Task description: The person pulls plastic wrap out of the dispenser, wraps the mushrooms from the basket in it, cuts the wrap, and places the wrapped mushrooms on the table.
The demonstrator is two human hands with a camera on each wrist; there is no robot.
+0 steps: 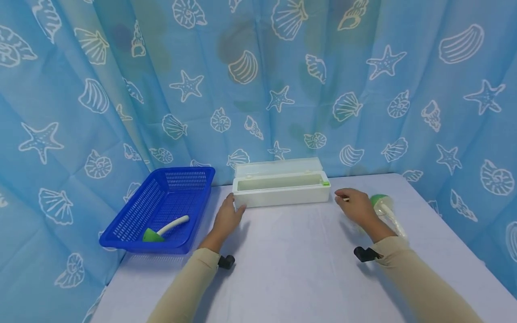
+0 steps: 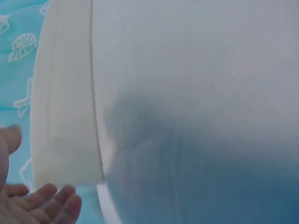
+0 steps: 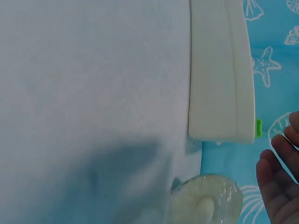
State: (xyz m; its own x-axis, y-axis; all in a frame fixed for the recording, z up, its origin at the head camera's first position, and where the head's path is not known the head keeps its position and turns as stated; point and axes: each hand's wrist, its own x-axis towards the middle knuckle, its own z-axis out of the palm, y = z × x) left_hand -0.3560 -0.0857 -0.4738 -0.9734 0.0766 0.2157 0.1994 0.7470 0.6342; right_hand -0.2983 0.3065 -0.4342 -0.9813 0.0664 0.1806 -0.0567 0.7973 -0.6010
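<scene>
Beige sleeves [image 1: 183, 289] are showing nearest; left hand [image 1: 226, 219] and right hand [image 1: 358, 210], fingers loosely parted, apparently empty, are flanking a white box [image 1: 282, 198]. Positioning seems happening, next probably needing even pressing.

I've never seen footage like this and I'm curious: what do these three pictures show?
No machine here, just a person working bare-handed; call each hand a grip. The wide picture comes from a camera on the head, the others from one on each wrist. On the white table stand a white box, its lid open, and a blue basket holding a green and white item. A similar item lies at the right. The left grip is at the box's left end, the right grip near its right end. Neither clearly holds anything.
</scene>
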